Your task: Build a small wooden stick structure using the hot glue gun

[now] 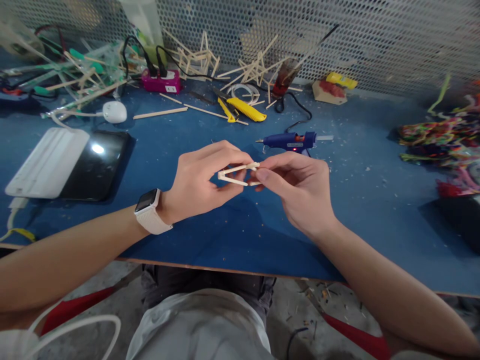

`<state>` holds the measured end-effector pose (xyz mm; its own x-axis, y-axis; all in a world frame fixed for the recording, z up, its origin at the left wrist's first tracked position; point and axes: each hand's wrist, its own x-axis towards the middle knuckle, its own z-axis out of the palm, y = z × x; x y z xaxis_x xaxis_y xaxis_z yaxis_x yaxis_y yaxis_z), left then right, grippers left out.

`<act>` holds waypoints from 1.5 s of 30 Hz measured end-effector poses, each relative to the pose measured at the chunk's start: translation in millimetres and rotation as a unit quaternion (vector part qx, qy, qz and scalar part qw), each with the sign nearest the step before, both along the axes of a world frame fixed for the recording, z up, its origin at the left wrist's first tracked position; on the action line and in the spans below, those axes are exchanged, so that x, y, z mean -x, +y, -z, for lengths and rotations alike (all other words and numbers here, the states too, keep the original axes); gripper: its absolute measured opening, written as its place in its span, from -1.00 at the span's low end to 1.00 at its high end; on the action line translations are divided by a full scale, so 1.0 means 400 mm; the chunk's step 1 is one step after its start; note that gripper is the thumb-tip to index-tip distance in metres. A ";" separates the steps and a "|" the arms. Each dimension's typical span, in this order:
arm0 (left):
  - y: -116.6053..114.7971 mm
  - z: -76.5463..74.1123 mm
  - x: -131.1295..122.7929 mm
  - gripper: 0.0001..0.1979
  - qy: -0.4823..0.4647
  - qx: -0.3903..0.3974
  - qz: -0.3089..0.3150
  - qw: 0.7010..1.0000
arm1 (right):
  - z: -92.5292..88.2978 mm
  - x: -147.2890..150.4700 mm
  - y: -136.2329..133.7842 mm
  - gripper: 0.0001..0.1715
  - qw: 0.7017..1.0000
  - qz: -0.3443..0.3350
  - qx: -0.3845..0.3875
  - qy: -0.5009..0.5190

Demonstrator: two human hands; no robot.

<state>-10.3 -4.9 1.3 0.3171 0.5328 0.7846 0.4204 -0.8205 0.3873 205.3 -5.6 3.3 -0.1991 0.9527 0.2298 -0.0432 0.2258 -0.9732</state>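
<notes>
Left of a blue plastic glue gun (288,141) and nearer the bench edge, a small frame of pale wooden sticks (233,170) is pinched by the left hand (204,177); the right hand (300,190) has a fingertip grip on its gun-side end. Light, even pressure should keep the corners true.

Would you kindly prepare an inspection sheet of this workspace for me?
Surface: matte blue tabletop, dotted with small pale specks.
Job's things: small angular frame of pale wooden sticks, held above the tabletop; blue plastic glue gun lies beyond, its red light lit.
Clutter: yellow-handled cutter, loose pale wooden sticks; tangled multicoloured heap at right.
Hands: left hand holds the frame; right hand pinches its right end.
Cables: two black plugs in a magenta power block.
Surroundings: grey perforated metal panel behind; littered grey floor below.
</notes>
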 end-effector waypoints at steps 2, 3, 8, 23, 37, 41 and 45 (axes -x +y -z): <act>-0.002 0.000 0.001 -0.87 0.002 0.006 -0.001 1.000 | 0.001 -0.001 -0.001 -0.82 1.000 -0.001 0.002 0.001; -0.002 0.000 0.001 -0.86 0.004 0.010 -0.002 1.000 | 0.001 -0.001 -0.001 -0.83 1.000 -0.001 0.001 0.002; -0.001 0.000 0.003 -0.85 0.007 0.001 0.000 1.000 | -0.002 -0.001 -0.001 -0.86 1.000 0.002 -0.004 0.002; -0.004 0.002 0.007 -0.67 0.017 0.004 0.010 1.000 | -0.005 0.002 -0.001 -0.85 1.000 0.011 -0.004 0.013; 0.005 0.011 0.007 -0.72 -0.004 0.048 0.037 0.998 | 0.000 -0.006 0.003 -0.83 1.000 0.023 -0.005 -0.012; 0.007 0.014 0.004 -0.82 -0.041 0.090 0.050 0.994 | 0.006 -0.014 0.008 -0.85 1.000 0.024 -0.001 -0.002; 0.017 0.020 0.008 -0.90 -0.023 0.092 0.020 0.995 | 0.011 -0.018 0.011 -0.86 1.000 0.021 -0.011 0.009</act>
<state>-13.4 2.0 -6.5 0.3068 0.6567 0.6889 0.3666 -0.7495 0.5512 212.7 -1.1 -1.0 -0.1555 0.9545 0.2544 -0.0514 0.2494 -0.9670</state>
